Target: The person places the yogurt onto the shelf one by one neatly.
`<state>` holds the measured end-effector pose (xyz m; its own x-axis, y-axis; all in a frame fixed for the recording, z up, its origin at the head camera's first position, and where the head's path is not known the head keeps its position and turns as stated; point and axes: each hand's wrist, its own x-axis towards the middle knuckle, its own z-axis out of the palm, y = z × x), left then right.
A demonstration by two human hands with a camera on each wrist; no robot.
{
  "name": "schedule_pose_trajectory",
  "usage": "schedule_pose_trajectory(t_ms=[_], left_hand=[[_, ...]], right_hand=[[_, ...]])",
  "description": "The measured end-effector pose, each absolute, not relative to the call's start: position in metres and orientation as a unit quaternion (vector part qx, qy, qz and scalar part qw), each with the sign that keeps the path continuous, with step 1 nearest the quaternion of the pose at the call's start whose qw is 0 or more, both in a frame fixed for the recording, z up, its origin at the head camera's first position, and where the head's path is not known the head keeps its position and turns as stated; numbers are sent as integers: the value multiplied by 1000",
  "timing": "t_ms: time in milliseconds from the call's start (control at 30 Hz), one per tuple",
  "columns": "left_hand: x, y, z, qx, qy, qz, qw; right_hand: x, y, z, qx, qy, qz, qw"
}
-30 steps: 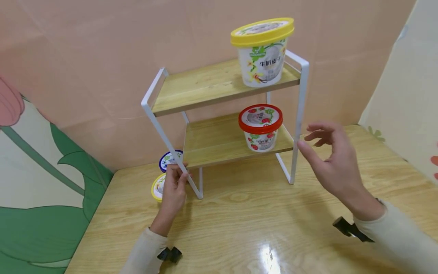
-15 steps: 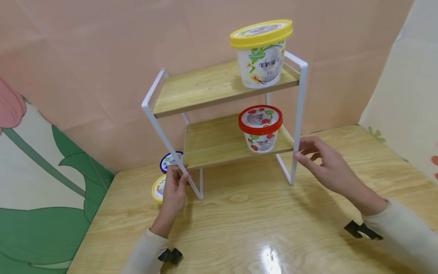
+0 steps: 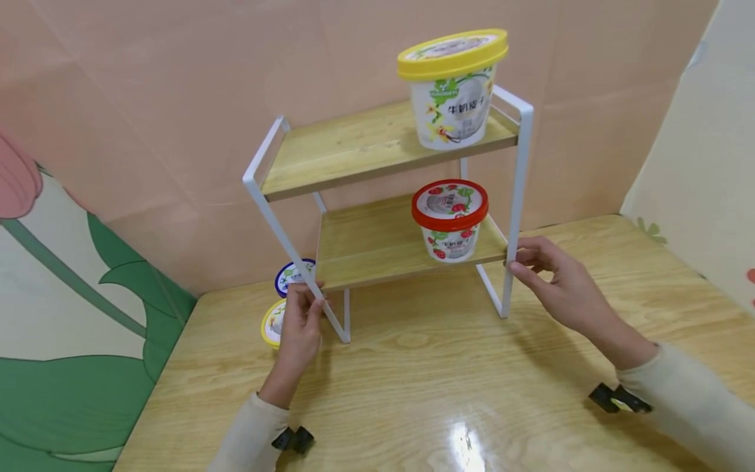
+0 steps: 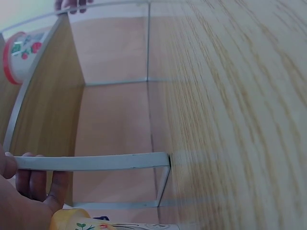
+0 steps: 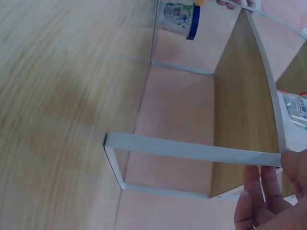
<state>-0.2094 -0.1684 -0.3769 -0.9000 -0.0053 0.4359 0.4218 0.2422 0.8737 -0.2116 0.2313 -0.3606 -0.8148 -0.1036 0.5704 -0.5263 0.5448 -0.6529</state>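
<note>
A two-tier shelf rack [image 3: 377,144] with wooden boards and white metal legs stands on the table. My left hand [image 3: 301,328] grips its left front leg beside the lower board, thumb in front and fingers behind, as the left wrist view shows. At the opposite side my right hand [image 3: 557,282] pinches the right front leg at about the same height. On the upper board, towards the right, sits a yellow-lidded ice cream tub [image 3: 453,92]. Below it, a red-lidded tub [image 3: 449,219] rests on the lower board.
Left of the rack, partly behind my left hand, are a blue-lidded tub [image 3: 291,275] and another yellow-lidded tub [image 3: 272,324]. A peach-coloured backdrop [image 3: 194,131] rises behind the wood-grain table [image 3: 413,393].
My right hand has come down and inward from beside the rack and taken hold of the right front leg. The left hand, rack and tubs have stayed in place.
</note>
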Motion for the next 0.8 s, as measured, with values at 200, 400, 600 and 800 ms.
schedule_pose_trajectory(t_ms=[200, 400, 600, 800], left_hand=[[-210, -168, -376, -132, -773, -596, 172], [-209, -170, -374, -129, -781, -588, 169], [-208, -173, -372, -134, -780, -589, 166], [-209, -180, -369, -169, -780, -585, 144]], right_hand=[[-213, 228, -362, 186, -837, 449, 251], [-215, 227, -365, 183, -839, 440, 263], [-215, 224, -365, 186, -839, 435, 268], [-212, 224, -367, 176, -843, 431, 268]])
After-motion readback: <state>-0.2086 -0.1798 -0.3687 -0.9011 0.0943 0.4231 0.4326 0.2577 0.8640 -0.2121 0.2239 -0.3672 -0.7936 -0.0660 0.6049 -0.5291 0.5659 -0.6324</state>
